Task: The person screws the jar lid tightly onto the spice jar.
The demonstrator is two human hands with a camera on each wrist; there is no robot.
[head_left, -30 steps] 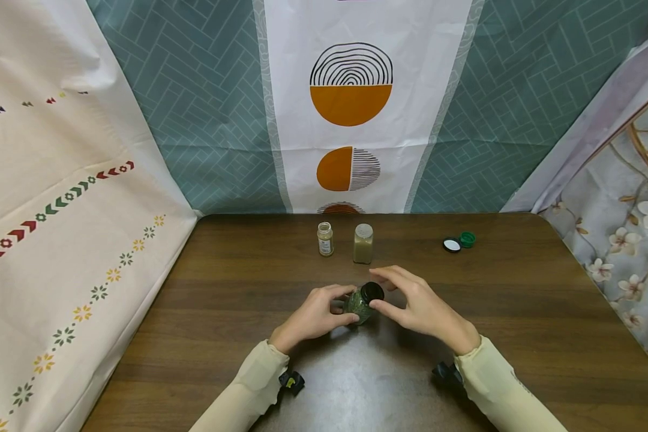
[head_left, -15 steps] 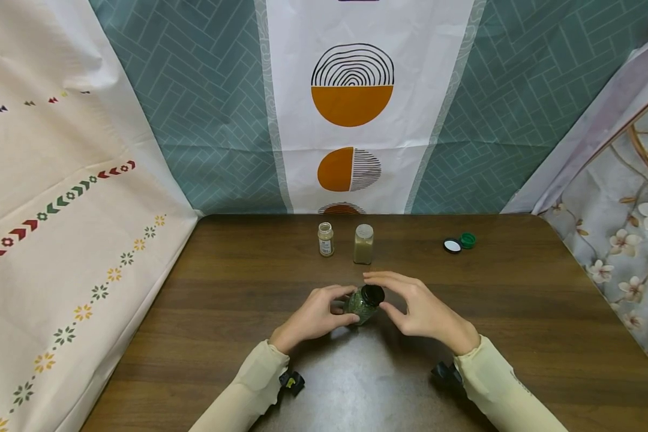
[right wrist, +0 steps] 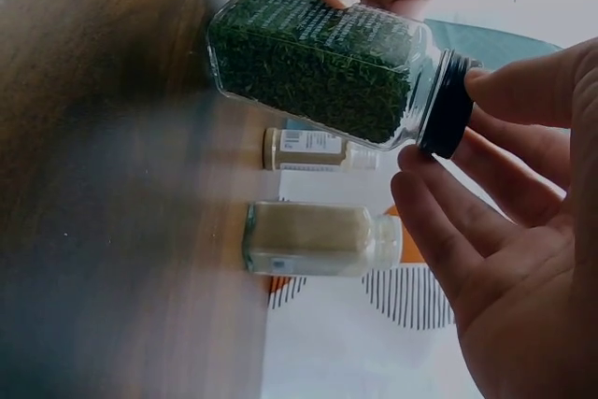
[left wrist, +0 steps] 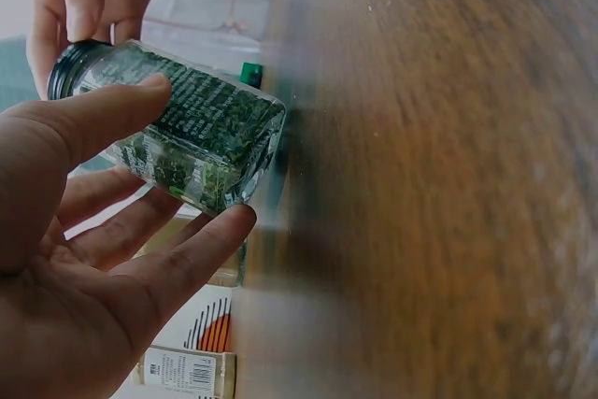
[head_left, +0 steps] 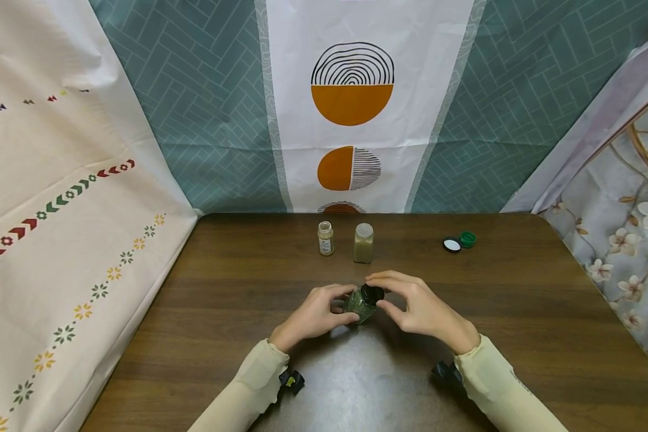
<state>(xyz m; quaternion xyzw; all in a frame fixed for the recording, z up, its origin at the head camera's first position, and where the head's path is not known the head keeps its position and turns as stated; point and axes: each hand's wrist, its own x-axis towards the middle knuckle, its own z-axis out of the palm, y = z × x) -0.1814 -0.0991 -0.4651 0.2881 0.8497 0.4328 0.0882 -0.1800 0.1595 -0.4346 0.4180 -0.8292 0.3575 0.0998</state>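
Tilted jar being held over table by half-curled left hand, base contact unclear; black cap being lightly pinched by half-curled right hand. Spill probably being risked by cap being loosened at this tilt; slip, by loose left-hand grip.

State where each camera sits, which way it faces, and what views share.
Head: on the head, facing forward and down at the table; left hand, right hand and sleeves show.
Left wrist: on that wrist, facing the herb jar; both hands show.
Right wrist: on that wrist, facing the lid; both hands show.
Both wrist views share herb jar and lid.
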